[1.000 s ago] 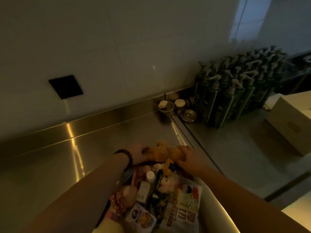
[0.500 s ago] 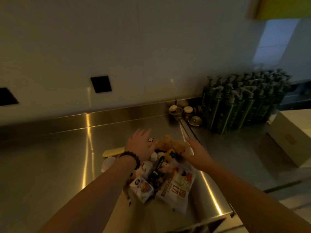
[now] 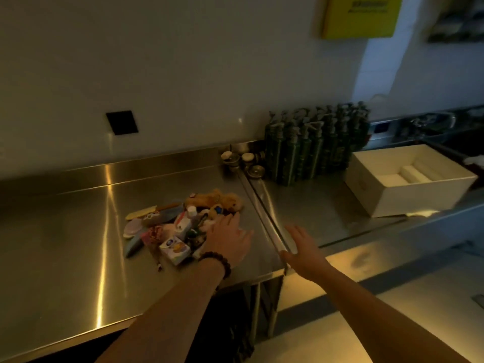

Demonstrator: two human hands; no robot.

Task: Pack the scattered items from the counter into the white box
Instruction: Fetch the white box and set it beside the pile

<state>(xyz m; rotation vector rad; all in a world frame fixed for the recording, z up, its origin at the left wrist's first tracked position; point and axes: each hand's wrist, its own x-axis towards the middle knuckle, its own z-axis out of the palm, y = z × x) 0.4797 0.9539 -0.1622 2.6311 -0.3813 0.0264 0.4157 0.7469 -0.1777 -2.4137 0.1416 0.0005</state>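
A pile of small items lies on the steel counter [image 3: 65,231]: a tan plush toy [image 3: 213,199] at the back, a small white carton [image 3: 175,250] at the front, a red and white packet [image 3: 183,224], pastel pieces at the left. My left hand [image 3: 230,239], with a bead bracelet at the wrist, lies flat over the pile's right side, fingers straight. My right hand [image 3: 303,247] hovers open over the seam between the two counters, holding nothing. The white box [image 3: 408,200] stands open at the far right with white rolls inside.
A cluster of dark green pump bottles [image 3: 311,150] stands against the wall between the pile and the box. Small round tins [image 3: 245,162] sit beside them. A black wall plate [image 3: 122,122] and a yellow sign [image 3: 360,15] hang above.
Both hands let go of the plush toy and drew back. The left now lies over the pile's right side; the right moved off to the right. The view pulled back and the box came into sight.
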